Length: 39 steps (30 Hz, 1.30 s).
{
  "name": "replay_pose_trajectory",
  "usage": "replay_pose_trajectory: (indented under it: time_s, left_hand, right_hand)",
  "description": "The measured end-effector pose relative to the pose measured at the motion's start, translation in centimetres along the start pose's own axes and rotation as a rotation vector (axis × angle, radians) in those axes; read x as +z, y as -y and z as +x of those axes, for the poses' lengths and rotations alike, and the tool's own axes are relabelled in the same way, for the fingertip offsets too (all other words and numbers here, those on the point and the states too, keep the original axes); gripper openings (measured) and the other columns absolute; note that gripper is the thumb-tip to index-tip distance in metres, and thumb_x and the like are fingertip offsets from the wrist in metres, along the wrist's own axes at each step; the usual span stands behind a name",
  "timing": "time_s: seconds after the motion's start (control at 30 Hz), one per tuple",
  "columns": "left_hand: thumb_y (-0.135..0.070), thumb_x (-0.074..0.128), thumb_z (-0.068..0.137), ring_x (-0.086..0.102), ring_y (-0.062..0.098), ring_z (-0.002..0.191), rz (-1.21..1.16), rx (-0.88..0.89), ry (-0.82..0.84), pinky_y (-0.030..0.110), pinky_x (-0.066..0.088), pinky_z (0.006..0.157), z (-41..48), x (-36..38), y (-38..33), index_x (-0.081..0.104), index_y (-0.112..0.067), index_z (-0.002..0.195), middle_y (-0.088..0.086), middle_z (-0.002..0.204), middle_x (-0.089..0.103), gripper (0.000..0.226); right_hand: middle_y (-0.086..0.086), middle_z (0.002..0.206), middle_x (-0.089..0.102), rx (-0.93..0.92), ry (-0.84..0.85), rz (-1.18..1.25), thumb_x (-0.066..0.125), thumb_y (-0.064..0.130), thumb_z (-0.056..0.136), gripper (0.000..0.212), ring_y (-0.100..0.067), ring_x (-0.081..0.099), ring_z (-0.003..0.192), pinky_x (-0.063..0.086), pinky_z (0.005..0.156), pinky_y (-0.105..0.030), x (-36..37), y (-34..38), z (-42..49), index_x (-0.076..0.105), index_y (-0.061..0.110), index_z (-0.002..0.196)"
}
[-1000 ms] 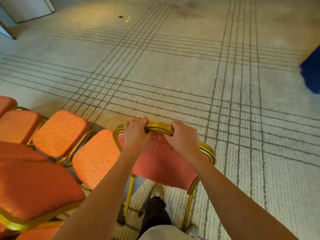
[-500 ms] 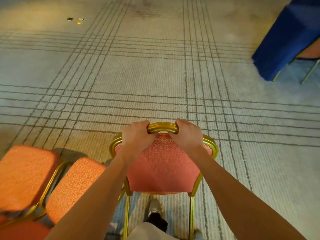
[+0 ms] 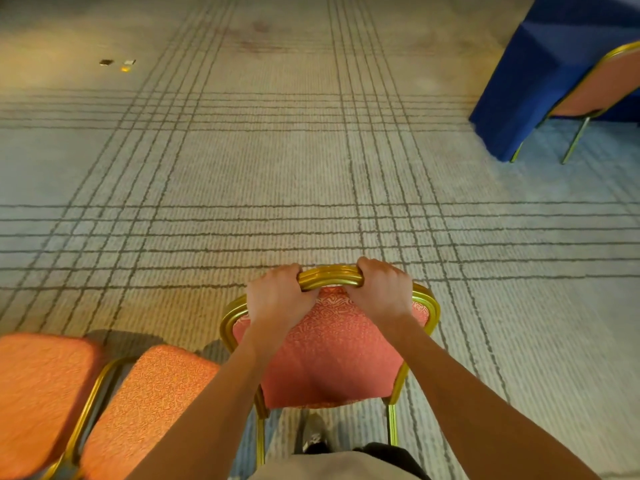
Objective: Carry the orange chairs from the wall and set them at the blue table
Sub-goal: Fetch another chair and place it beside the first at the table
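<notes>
Gold-painted metal tubing frames the orange banquet chair [image 3: 332,351], so it should handle as rigid and moderately heavy, its smooth rail a little slippery. The left hand [image 3: 277,297] and right hand [image 3: 381,289] both curl around the backrest's top rail, side by side. That chair is just beside the other orange chairs [image 3: 149,403], with the blue table [image 3: 540,74] well apart across the carpet [image 3: 277,168].

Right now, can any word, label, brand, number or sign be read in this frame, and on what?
None can be read.
The held orange chair, the blue table and the carpet show no lettering.
The small scraps on the carpet are too small to read.
</notes>
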<state>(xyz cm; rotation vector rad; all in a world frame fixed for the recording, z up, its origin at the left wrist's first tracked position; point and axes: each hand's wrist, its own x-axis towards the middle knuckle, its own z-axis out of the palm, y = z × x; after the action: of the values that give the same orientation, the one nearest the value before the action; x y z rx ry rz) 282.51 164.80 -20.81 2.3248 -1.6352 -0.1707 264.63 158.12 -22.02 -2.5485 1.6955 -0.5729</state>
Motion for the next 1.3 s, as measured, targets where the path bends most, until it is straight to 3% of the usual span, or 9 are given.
replay_pose_trajectory:
  time_s: [0.1, 0.2, 0.37, 0.47, 0.63, 0.73, 0.87, 1.1, 1.3]
  left_hand:
    - [-0.057, 0.068, 0.079, 0.061, 0.019, 0.062, -0.026, 0.008, -0.03, 0.028, 0.04, 0.056, -1.0, -0.2, 0.0, 0.062, -0.024, 0.071, -0.008, 0.066, 0.062, 0.034]
    - [-0.056, 0.071, 0.076, 0.052, 0.017, 0.052, -0.061, 0.022, -0.084, 0.027, 0.035, 0.053, -2.4, -0.2, 0.0, 0.055, -0.024, 0.063, -0.01, 0.057, 0.055, 0.038]
    - [-0.058, 0.068, 0.075, 0.059, 0.019, 0.052, -0.065, 0.048, -0.092, 0.029, 0.044, 0.054, -4.2, 0.0, -0.3, 0.048, -0.024, 0.058, -0.006, 0.054, 0.058, 0.043]
    - [-0.055, 0.073, 0.07, 0.058, 0.021, 0.047, -0.065, 0.102, -0.11, 0.028, 0.04, 0.052, -4.9, 0.0, -1.3, 0.044, -0.025, 0.055, -0.004, 0.05, 0.057, 0.045]
    - [-0.05, 0.077, 0.066, 0.061, 0.024, 0.051, -0.074, 0.198, -0.117, 0.029, 0.041, 0.053, -4.2, -0.5, -4.2, 0.055, -0.018, 0.055, -0.003, 0.051, 0.06, 0.04]
    - [-0.047, 0.076, 0.063, 0.057, 0.024, 0.045, -0.131, 0.318, -0.144, 0.028, 0.045, 0.05, -3.6, -1.0, -7.0, 0.052, -0.017, 0.054, -0.003, 0.047, 0.056, 0.039]
    - [-0.045, 0.076, 0.064, 0.051, 0.021, 0.041, -0.197, 0.472, -0.185, 0.024, 0.031, 0.048, -2.5, -1.3, -11.4, 0.04, -0.023, 0.052, -0.005, 0.046, 0.052, 0.043]
    - [-0.036, 0.079, 0.061, 0.053, 0.024, 0.041, -0.221, 0.725, -0.239, 0.024, 0.029, 0.047, 0.6, -0.3, -21.2, 0.048, -0.016, 0.049, -0.003, 0.046, 0.054, 0.038]
    - [-0.031, 0.082, 0.058, 0.054, 0.029, 0.041, -0.199, 0.821, -0.238, 0.026, 0.029, 0.048, 3.4, 1.4, -31.2, 0.047, -0.016, 0.049, 0.001, 0.045, 0.053, 0.04]
  right_hand:
    - [0.006, 0.052, 0.053, 0.027, -0.031, 0.036, 0.077, 0.037, 0.073, 0.032, -0.015, 0.039, 0.044, 0.027, 0.051, -0.022, -0.3, 0.1, -0.9, 0.052, 0.019, 0.062]
    - [0.01, 0.052, 0.044, 0.008, 0.002, 0.051, 0.075, 0.037, 0.07, 0.034, -0.015, 0.04, 0.044, 0.029, 0.05, -0.022, -0.8, 0.1, -1.8, 0.046, 0.023, 0.061]
    - [0.007, 0.05, 0.053, -0.045, -0.049, 0.1, 0.069, 0.046, 0.073, 0.034, -0.015, 0.048, 0.042, 0.036, 0.044, -0.024, -1.6, -1.0, -3.6, 0.046, 0.025, 0.059]
    - [0.007, 0.046, 0.051, -0.074, -0.121, 0.126, 0.059, 0.049, 0.073, 0.035, -0.014, 0.047, 0.038, 0.038, 0.04, -0.025, -2.5, -2.2, -4.6, 0.049, 0.021, 0.054]
    - [0.004, 0.046, 0.052, -0.053, -0.227, 0.088, 0.062, 0.049, 0.073, 0.039, -0.019, 0.05, 0.038, 0.034, 0.043, -0.022, -4.9, -4.5, -5.3, 0.049, 0.019, 0.052]
    - [0.003, 0.047, 0.053, 0.001, -0.292, 0.082, 0.063, 0.046, 0.074, 0.037, -0.021, 0.051, 0.04, 0.04, 0.041, -0.028, -7.2, -6.5, -6.1, 0.051, 0.018, 0.052]
    - [0.002, 0.048, 0.051, 0.06, -0.342, 0.048, 0.061, 0.036, 0.069, 0.027, -0.022, 0.049, 0.041, 0.04, 0.041, -0.029, -10.6, -9.6, -6.9, 0.049, 0.018, 0.052]
    - [0.002, 0.05, 0.052, 0.144, -0.447, -0.019, 0.064, 0.033, 0.072, 0.026, -0.022, 0.052, 0.044, 0.041, 0.042, -0.03, -14.3, -17.9, -7.1, 0.054, 0.016, 0.054]
    - [0.001, 0.05, 0.054, 0.243, -0.491, -0.033, 0.063, 0.034, 0.073, 0.027, -0.023, 0.054, 0.045, 0.041, 0.044, -0.03, -16.9, -26.1, -6.0, 0.054, 0.017, 0.054]
